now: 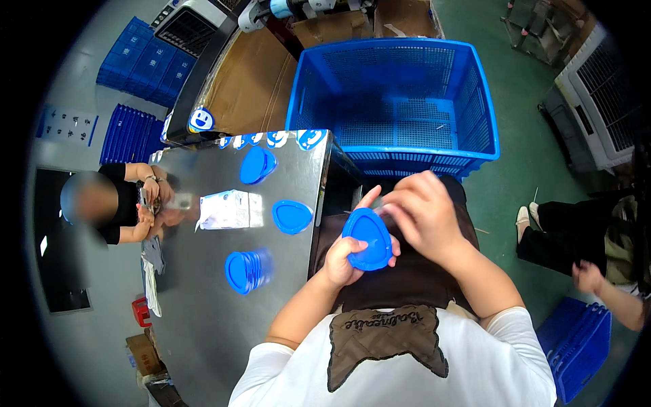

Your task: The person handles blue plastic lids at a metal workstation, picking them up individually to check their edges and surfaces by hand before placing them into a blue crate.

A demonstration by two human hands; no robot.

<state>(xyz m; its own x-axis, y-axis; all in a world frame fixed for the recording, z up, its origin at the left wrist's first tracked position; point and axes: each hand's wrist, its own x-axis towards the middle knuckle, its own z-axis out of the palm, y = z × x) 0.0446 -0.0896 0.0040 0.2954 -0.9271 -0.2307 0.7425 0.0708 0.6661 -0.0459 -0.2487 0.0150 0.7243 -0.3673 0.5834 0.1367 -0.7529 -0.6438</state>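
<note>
My left hand (344, 261) grips a blue plastic lid (368, 239) with a rounded-triangle outline, its thumb lying over the face and its fingers behind. Just beyond the lid's upper right edge, my right hand (427, 214) has its fingers bent and pinched together. Something small and pale shows at those fingertips, too blurred to name. To the left on the metal table (196, 271) lies a single similar blue lid (292, 217). A stack of lids (244, 271) is nearer me, and a smaller pile of lids (256, 166) is farther off.
A large blue plastic crate (393, 150) stands ahead, beyond the table's corner. A white package (225, 210) lies mid-table. Across the table a person (129, 203) handles something small. At the right, another person (576, 230) stands near stacked blue crates (573, 346).
</note>
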